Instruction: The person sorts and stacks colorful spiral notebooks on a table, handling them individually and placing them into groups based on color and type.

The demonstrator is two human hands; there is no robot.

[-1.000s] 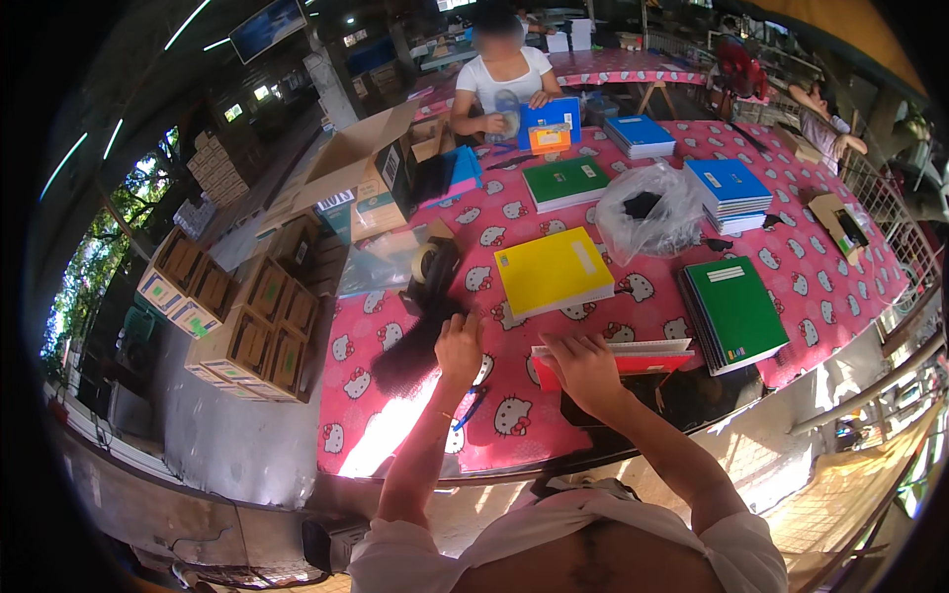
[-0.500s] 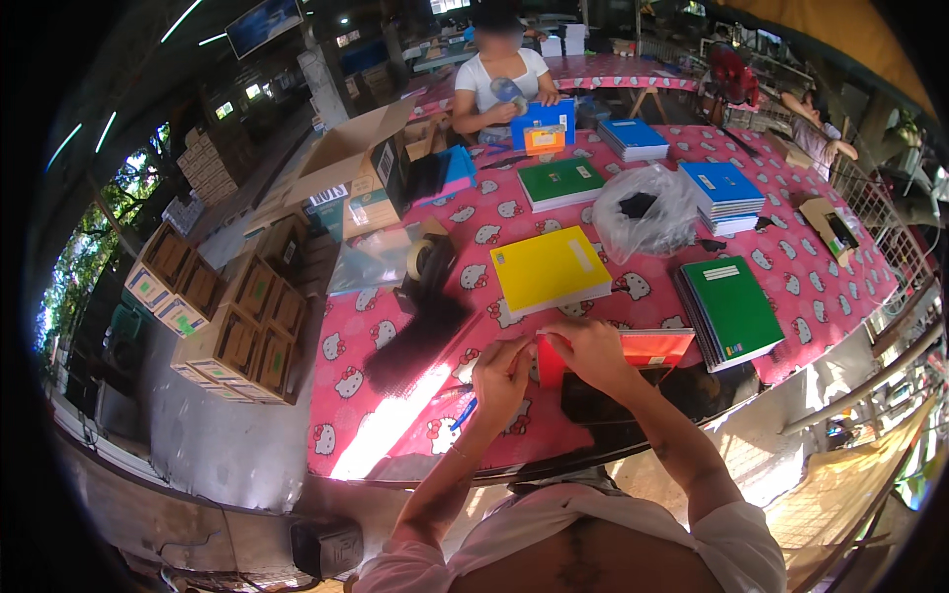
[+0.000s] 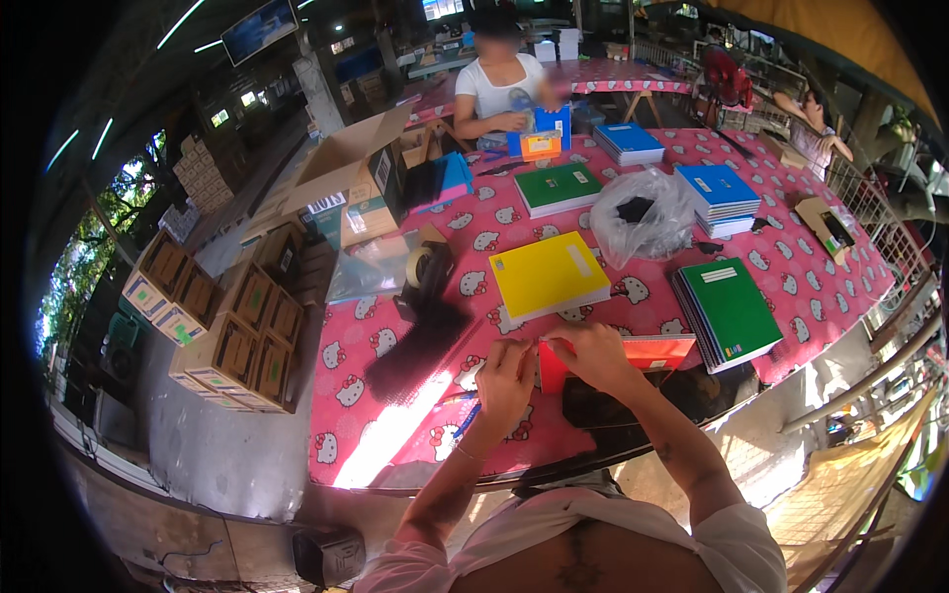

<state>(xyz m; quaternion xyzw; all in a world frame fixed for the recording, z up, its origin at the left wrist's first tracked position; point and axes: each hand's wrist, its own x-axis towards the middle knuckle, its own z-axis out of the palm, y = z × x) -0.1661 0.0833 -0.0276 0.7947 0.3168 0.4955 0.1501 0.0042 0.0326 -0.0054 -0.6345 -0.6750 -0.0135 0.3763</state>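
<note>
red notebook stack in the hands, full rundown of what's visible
The red notebook stack is a thin, flat pile of red-orange softcover books, apparently paper, lying at the near edge of the pink patterned table. Its right part shows plainly; the left end is covered by the person's hands. The right hand rests on top near the left corner, the left hand meets that end. It sits beside the green notebook stack.

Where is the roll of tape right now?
In the head view the tape roll sits on the pink table, left of the yellow notebooks and beside a clear plastic bag, beyond the left hand.
</note>
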